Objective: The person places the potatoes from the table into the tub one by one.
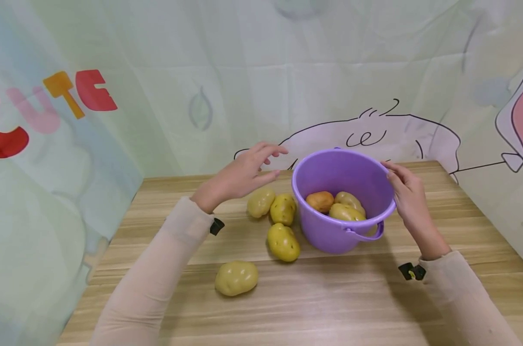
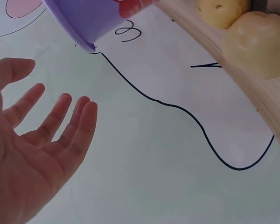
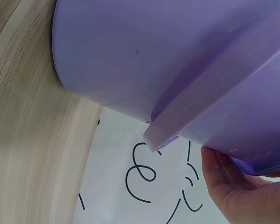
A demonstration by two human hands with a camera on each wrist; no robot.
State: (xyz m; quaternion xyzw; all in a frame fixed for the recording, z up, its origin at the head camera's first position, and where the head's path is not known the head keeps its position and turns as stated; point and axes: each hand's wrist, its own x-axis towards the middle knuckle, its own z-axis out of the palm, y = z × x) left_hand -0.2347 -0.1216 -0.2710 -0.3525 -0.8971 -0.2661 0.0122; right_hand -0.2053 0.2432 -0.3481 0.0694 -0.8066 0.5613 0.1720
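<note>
A purple bucket [image 1: 330,235] stands on the table, its handle [image 1: 369,235] hanging at the front. Inside lie an orange-brown potato [image 1: 319,201] and two yellowish potatoes [image 1: 346,212]. My right hand [image 1: 410,197] grips the bucket's right rim, thumb and fingers on either side of the wall. In the air left of the bucket, my left hand [image 1: 248,173] holds nothing, its fingers spread and relaxed, as the left wrist view shows too. Below it sit a pale potato [image 1: 261,202] and a yellow potato [image 1: 283,209]. Another yellow potato [image 1: 283,242] lies beside the bucket's base.
One more pale potato [image 1: 237,278] lies nearer the front of the wooden table [image 1: 313,298]. A printed cloth [image 1: 179,115] with cartoon drawings and letters hangs right behind the table's back edge and along its sides.
</note>
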